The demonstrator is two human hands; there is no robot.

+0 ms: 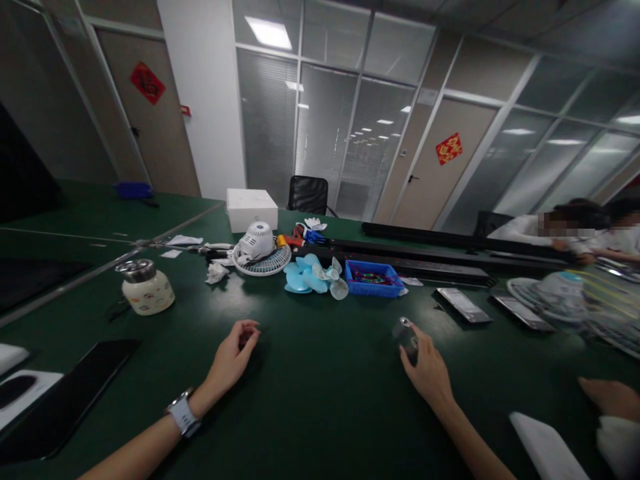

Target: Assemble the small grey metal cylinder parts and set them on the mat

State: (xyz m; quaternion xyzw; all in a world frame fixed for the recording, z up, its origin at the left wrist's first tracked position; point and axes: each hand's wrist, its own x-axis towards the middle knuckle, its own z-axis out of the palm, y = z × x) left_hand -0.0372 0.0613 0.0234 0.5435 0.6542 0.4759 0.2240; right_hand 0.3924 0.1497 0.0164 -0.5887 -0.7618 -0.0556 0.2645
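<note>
My left hand [236,352] rests on the green table with its fingers loosely bent and the thumb apart from them. I see nothing held in it. My right hand [429,373] reaches in from the right, its thumb and fingers around a small dark metal cylinder [413,347], partly covered by the fingers. Just beyond that, touching or very close to the index fingertip, is a small silvery metal cylinder [401,327] with a round end. Past both hands lie light-blue fan blades [306,275] and a blue tray [375,285] of coloured wires.
A white fan part [258,241] sits on a round grille. At left stand a cream jar [149,293] and a black panel [75,393]. Phone-like devices [463,305] lie at right. Another person's hand [613,403] is at the right edge, beside a white box [547,447].
</note>
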